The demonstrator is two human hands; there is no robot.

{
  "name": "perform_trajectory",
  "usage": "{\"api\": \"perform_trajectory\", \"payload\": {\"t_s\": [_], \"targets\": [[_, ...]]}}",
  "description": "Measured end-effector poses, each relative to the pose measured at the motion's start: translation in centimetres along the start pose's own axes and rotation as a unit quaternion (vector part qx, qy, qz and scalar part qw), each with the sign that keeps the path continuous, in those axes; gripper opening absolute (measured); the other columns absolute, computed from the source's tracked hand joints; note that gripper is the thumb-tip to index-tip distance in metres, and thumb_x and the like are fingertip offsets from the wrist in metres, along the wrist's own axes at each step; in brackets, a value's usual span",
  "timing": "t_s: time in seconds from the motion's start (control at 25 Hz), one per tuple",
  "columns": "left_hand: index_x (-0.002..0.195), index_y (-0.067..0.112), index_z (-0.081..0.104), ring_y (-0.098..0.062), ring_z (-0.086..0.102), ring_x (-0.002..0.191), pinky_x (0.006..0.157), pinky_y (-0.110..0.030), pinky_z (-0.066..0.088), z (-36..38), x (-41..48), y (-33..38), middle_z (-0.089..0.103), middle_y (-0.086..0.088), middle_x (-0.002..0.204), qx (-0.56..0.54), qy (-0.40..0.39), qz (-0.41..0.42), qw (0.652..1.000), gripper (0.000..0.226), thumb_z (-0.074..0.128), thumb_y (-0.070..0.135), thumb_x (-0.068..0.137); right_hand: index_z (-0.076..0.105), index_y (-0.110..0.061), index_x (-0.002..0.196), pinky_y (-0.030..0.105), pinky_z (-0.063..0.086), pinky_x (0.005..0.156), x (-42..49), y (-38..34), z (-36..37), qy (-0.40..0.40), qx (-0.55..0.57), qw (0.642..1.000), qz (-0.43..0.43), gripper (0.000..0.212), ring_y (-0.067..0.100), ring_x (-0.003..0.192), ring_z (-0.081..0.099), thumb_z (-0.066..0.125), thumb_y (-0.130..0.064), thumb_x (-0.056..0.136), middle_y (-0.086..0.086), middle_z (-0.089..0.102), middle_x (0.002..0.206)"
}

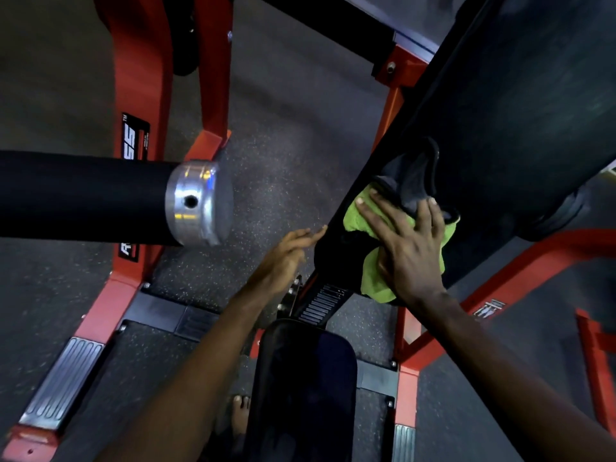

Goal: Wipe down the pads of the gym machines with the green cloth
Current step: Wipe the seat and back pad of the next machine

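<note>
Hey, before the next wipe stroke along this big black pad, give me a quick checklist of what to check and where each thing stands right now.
1. Green cloth under the wiping hand: ok, the right hand presses it flat on the back pad.
2. Cloth spread out: not ok, it is bunched and partly hangs below the palm.
3. Dark cloth in the stroke's path: not ok, it lies crumpled just ahead of the fingers.
4. Left hand steadying: ok, its fingertips touch the pad's edge.
5. Roller pad clear of the arms: ok, it sits apart to the left.
6. Pad surface already clean: cannot tell, too dark.
</note>
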State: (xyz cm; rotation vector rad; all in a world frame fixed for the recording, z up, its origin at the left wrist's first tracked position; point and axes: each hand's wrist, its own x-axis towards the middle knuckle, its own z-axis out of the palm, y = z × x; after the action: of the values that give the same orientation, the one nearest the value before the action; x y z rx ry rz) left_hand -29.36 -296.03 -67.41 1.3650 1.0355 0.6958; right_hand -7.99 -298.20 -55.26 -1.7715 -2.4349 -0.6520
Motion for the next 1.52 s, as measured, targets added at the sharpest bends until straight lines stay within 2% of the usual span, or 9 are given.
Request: {"api": "perform_trajectory", "payload": {"t_s": [0.12, 0.24, 0.76, 0.92, 1.04, 1.12, 1.24, 1.36, 1.52], "targets": [[0.129, 0.049, 0.060, -0.007, 0.037, 0.141, 0.119, -0.033, 0.021, -1.0, 0.9, 0.0, 0.046, 0.005, 0.152, -0.045, -0.019, -0.017, 0.999, 0.052, 0.026, 0.042, 0.091, 0.040, -0.030, 0.157, 0.058, 0.014, 0.122, -0.4, -0.8, 0.6, 0.003, -0.009, 0.999, 0.036, 0.086, 0.044, 0.137, 0.030, 0.044, -0.001, 0.076, -0.003, 0.047, 0.155], [0.119, 0.052, 0.067, -0.014, 0.032, 0.145, 0.117, -0.047, 0.011, -1.7, 1.3, 1.1, 0.042, 0.003, 0.156, -0.049, -0.015, -0.062, 0.997, 0.067, 0.013, 0.076, 0.090, 0.038, -0.031, 0.158, 0.059, 0.018, 0.120, -2.0, -1.6, 1.5, -0.026, -0.024, 0.999, -0.009, 0.080, 0.042, 0.138, 0.030, 0.040, -0.003, 0.082, -0.003, 0.049, 0.154], [0.105, 0.047, 0.074, -0.020, 0.018, 0.152, 0.121, -0.059, -0.006, -2.3, 1.5, 3.5, 0.036, -0.004, 0.160, -0.102, -0.010, -0.099, 0.990, 0.092, -0.012, 0.074, 0.090, 0.030, -0.030, 0.161, 0.060, 0.014, 0.122, -5.1, -4.9, 4.2, -0.093, -0.030, 0.995, -0.035, 0.095, 0.039, 0.153, 0.014, 0.064, 0.000, 0.077, -0.005, 0.043, 0.159], [0.103, 0.053, 0.073, -0.017, 0.039, 0.143, 0.121, -0.055, 0.008, -1.9, 2.3, 4.1, 0.053, 0.002, 0.148, -0.100, -0.007, -0.073, 0.992, 0.085, -0.002, 0.084, 0.081, 0.036, -0.029, 0.159, 0.058, 0.013, 0.121, -5.4, -5.0, 4.6, -0.068, -0.046, 0.994, -0.077, 0.084, 0.037, 0.152, 0.008, 0.061, -0.002, 0.083, -0.008, 0.044, 0.155], [0.131, 0.038, 0.063, -0.008, 0.055, 0.130, 0.120, -0.041, 0.031, -0.7, 2.1, 5.2, 0.062, 0.006, 0.138, -0.102, 0.007, 0.008, 0.995, 0.065, 0.017, 0.070, 0.098, 0.032, -0.031, 0.160, 0.056, 0.014, 0.122, -6.7, -3.6, 5.2, -0.070, -0.060, 0.992, -0.091, 0.075, 0.038, 0.148, 0.017, 0.043, -0.004, 0.090, -0.009, 0.042, 0.154], [0.149, 0.027, 0.045, -0.004, 0.046, 0.136, 0.120, -0.032, 0.031, 0.0, 1.6, 5.7, 0.051, 0.006, 0.149, -0.077, -0.009, 0.013, 0.997, 0.062, 0.025, 0.063, 0.102, 0.026, -0.032, 0.161, 0.055, 0.017, 0.121, -8.6, -2.6, 5.4, -0.082, -0.064, 0.993, -0.064, 0.078, 0.039, 0.135, 0.032, 0.037, -0.005, 0.090, -0.008, 0.043, 0.158], [0.157, 0.037, 0.024, 0.003, 0.030, 0.140, 0.118, -0.029, 0.025, 0.5, 2.0, 5.8, 0.031, 0.012, 0.161, -0.025, -0.041, 0.005, 0.999, 0.067, 0.034, 0.068, 0.098, 0.028, -0.029, 0.161, 0.053, 0.024, 0.112, -10.4, -0.6, 5.1, -0.052, -0.002, 0.997, 0.050, 0.080, 0.035, 0.119, 0.042, 0.043, -0.008, 0.086, -0.007, 0.031, 0.163], [0.156, 0.042, 0.022, -0.009, 0.033, 0.145, 0.117, -0.041, 0.032, 1.8, 3.4, 5.4, 0.034, 0.009, 0.158, 0.037, -0.046, 0.046, 0.997, 0.069, 0.043, 0.069, 0.096, 0.033, -0.026, 0.160, 0.055, 0.025, 0.111, -10.0, -0.1, 4.8, -0.002, 0.081, 0.983, 0.164, 0.076, 0.033, 0.129, 0.039, 0.062, -0.010, 0.091, -0.001, 0.030, 0.165], [0.156, 0.020, 0.021, -0.020, 0.037, 0.135, 0.111, -0.038, 0.036, 4.6, 3.3, 4.8, 0.035, -0.009, 0.148, 0.122, 0.050, 0.052, 0.990, 0.070, 0.044, 0.056, 0.100, 0.026, -0.032, 0.161, 0.063, 0.026, 0.114, -8.5, -3.2, 5.4, 0.007, 0.143, 0.961, 0.236, 0.087, 0.042, 0.138, 0.042, 0.052, -0.003, 0.083, -0.003, 0.026, 0.167]]}}
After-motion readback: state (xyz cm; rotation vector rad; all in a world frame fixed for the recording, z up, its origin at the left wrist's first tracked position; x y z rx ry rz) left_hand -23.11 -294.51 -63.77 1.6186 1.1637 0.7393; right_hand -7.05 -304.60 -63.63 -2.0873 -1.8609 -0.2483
